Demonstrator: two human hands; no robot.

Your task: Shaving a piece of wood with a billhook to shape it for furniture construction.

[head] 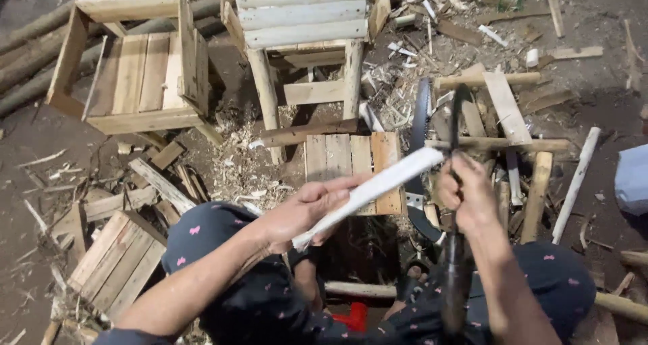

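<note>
Left hand (307, 210) grips pale, flat wooden slat (378, 186).

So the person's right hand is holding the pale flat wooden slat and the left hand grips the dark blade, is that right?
Hands are swapped. In the head view the left hand holds the pale flat wooden slat, and the right hand grips the dark blade.

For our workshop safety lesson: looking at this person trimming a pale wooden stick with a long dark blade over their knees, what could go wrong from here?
1. The left hand grips the stick close to the blade; a slip might cut its fingers.
2. The right hand works the blade above the knees, so a glancing stroke could hit a leg.
3. The wood scraps and the saw lying around could trip someone.
</note>
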